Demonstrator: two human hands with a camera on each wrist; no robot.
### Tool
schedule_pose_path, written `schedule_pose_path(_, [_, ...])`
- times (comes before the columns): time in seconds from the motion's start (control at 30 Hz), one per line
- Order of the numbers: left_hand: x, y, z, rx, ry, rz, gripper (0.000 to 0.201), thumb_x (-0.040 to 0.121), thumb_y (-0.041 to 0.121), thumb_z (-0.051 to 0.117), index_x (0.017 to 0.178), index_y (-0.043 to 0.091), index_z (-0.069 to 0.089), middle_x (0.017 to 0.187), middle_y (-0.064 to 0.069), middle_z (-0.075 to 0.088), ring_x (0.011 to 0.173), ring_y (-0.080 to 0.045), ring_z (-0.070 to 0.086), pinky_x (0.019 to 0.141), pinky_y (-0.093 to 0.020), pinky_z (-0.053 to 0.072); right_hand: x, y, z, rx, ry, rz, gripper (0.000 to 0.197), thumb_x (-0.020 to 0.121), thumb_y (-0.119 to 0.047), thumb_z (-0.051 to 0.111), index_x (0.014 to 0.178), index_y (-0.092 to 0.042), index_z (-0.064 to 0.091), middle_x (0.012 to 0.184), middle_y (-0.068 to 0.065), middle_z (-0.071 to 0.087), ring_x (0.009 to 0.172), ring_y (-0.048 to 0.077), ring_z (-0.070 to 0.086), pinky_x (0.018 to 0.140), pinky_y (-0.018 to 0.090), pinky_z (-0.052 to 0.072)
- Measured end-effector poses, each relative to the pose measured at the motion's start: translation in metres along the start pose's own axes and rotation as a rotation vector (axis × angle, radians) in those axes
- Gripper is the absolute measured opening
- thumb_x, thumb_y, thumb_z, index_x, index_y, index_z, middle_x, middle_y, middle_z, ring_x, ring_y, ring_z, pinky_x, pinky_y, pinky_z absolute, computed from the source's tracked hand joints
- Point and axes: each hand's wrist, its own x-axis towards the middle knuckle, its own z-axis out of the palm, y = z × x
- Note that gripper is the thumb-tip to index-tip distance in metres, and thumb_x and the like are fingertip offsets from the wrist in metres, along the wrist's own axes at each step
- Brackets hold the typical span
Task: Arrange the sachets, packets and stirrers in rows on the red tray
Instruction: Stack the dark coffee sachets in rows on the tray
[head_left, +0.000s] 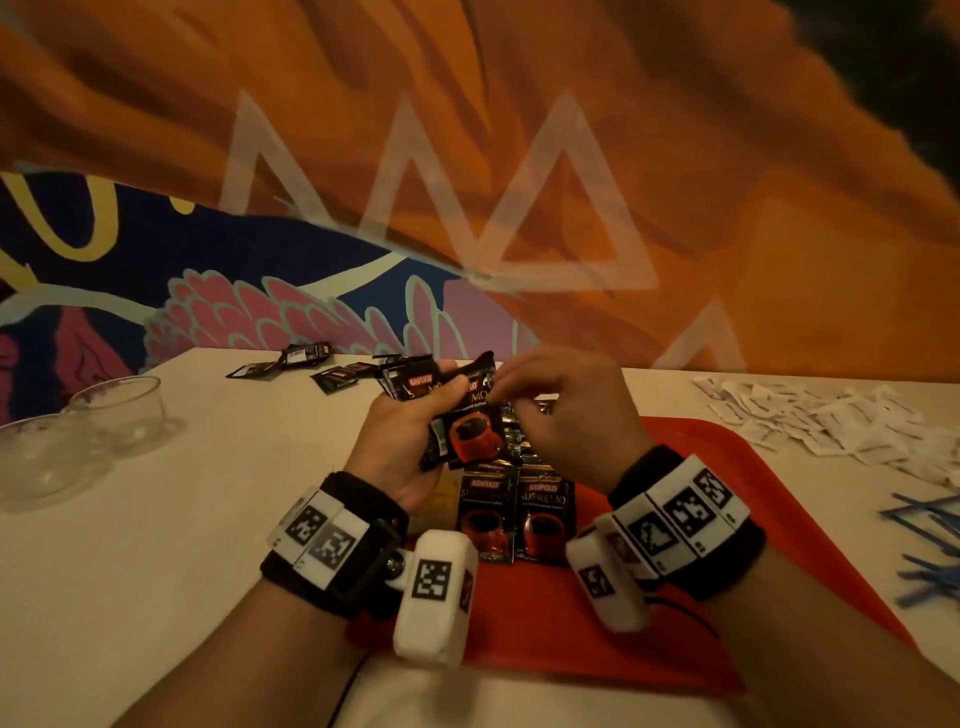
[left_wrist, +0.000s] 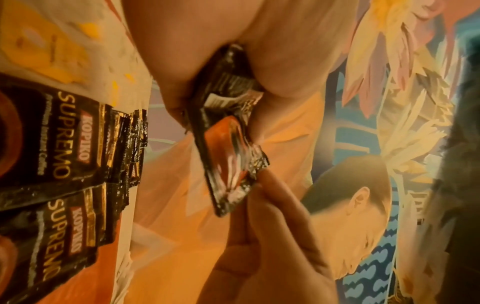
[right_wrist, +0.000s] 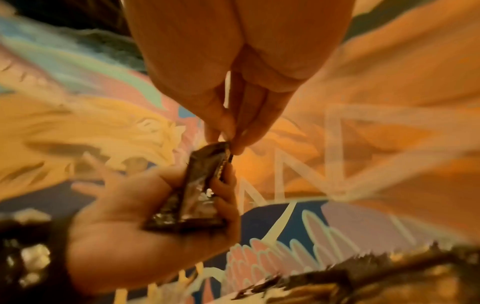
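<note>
Two coffee packets (head_left: 514, 512) lie side by side on the red tray (head_left: 727, 467). At 12 o'clock above them, the left hand (head_left: 410, 431) grips a packet bundle (head_left: 462, 415); right hand (head_left: 566, 410) fingertips pinch its top packet. Two glass bowls (head_left: 78, 431) stand at 9 o'clock.

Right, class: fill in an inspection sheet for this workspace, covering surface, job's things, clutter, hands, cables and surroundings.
Surface: pale table carrying a red tray.
Job's things: two black coffee packets lie side by side on the tray; more black packets lie loose at the far edge; white sachets are heaped at the right; blue stirrers lie at the right edge.
Clutter: two clear glass bowls at the left.
Hands: left hand holds a bunch of packets; right hand pinches the top one.
Cables: a dark cable lies on the tray near the right wrist.
Surroundings: painted mural wall.
</note>
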Motion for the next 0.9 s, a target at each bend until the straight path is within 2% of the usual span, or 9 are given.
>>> schedule_pose_path(0.07, [0.0021,-0.0007,-0.0014,0.009,0.041,0.074,0.041,0.072,0.014,0.072,0.112,0.011,0.066,0.106,-0.015,0.074,0.094,-0.03,0.073,0.074,-0.043,0.059,0.0001,-0.0021,-0.0015,0.166,-0.058,0.285,0.012,0.085,-0.011,0.072,0.093,-0.02,0.073,0.092,-0.008,0.073,0.083,0.004,0.069,0.075,0.023,0.058])
schedule_pose_path(0.13, [0.0007,-0.0009,0.0007,0.024,0.032,0.133,0.037,0.07,0.014,0.073,0.106,0.012,0.067,0.103,-0.014,0.074,0.095,-0.031,0.073,0.074,-0.043,0.059,-0.001,-0.0039,0.0004,0.297,-0.149,0.461,0.019,0.082,-0.027,0.079,0.098,-0.023,0.07,0.09,-0.006,0.074,0.083,0.005,0.071,0.075,0.03,0.06])
schedule_pose_path(0.23, [-0.0005,-0.0025,0.0046,0.016,-0.019,0.176,0.035,0.071,0.014,0.072,0.105,0.009,0.066,0.099,-0.014,0.073,0.094,-0.031,0.072,0.072,-0.04,0.061,-0.0015,-0.0005,0.0052,0.261,-0.184,0.466,0.007,0.082,-0.023,0.078,0.082,-0.028,0.073,0.084,-0.004,0.076,0.081,0.01,0.072,0.083,0.04,0.059])
schedule_pose_path(0.33, [-0.001,-0.0016,0.0058,0.076,-0.028,0.235,0.027,0.076,0.012,0.072,0.102,0.01,0.067,0.096,-0.011,0.073,0.094,-0.03,0.073,0.074,-0.039,0.06,-0.0018,0.0057,0.0034,0.275,-0.164,0.492,0.007,0.083,-0.017,0.078,0.082,-0.024,0.075,0.085,-0.003,0.076,0.083,0.013,0.073,0.086,0.042,0.058])
schedule_pose_path(0.43, [-0.0024,-0.0023,0.0055,0.254,-0.008,0.359,0.016,0.085,0.003,0.07,0.092,0.017,0.071,0.091,-0.009,0.075,0.093,-0.029,0.072,0.082,-0.045,0.058,-0.0033,0.0016,0.0009,0.556,-0.179,0.501,0.009,0.084,-0.009,0.075,0.09,-0.015,0.073,0.087,0.002,0.076,0.083,0.017,0.073,0.077,0.033,0.058])
schedule_pose_path(0.57, [-0.0036,-0.0035,0.0072,0.338,-0.025,0.406,0.013,0.084,0.013,0.076,0.094,0.022,0.073,0.098,-0.01,0.075,0.1,-0.029,0.071,0.089,-0.047,0.056,-0.0013,-0.0014,0.0026,0.692,-0.047,0.542,0.007,0.089,-0.007,0.068,0.086,-0.011,0.072,0.083,0.005,0.074,0.074,0.016,0.072,0.062,0.023,0.054])
schedule_pose_path(0.7, [-0.0022,-0.0029,0.0055,0.367,0.0,0.423,0.019,0.087,0.002,0.071,0.095,0.019,0.07,0.091,-0.003,0.076,0.094,-0.023,0.073,0.083,-0.04,0.058,-0.0008,-0.0009,0.0009,0.814,-0.065,0.616,0.005,0.089,-0.007,0.067,0.088,-0.003,0.071,0.084,0.01,0.073,0.076,0.022,0.071,0.065,0.03,0.058])
schedule_pose_path(0.83, [-0.0017,-0.0026,0.0053,0.373,0.001,0.412,0.022,0.087,0.001,0.071,0.088,0.022,0.072,0.091,-0.008,0.076,0.093,-0.03,0.073,0.084,-0.046,0.058,0.0004,0.001,0.0001,0.883,-0.074,0.704,0.014,0.09,-0.012,0.066,0.087,0.0,0.07,0.083,0.01,0.07,0.079,0.024,0.067,0.068,0.031,0.056])
schedule_pose_path(0.9, [-0.0008,-0.0039,0.0057,0.36,-0.003,0.401,0.024,0.086,-0.001,0.071,0.089,0.023,0.071,0.089,-0.005,0.076,0.092,-0.028,0.073,0.083,-0.044,0.058,0.0003,0.0014,0.0008,0.944,-0.087,0.783,0.019,0.093,-0.017,0.063,0.095,0.001,0.07,0.087,0.009,0.069,0.081,0.022,0.064,0.071,0.032,0.052])
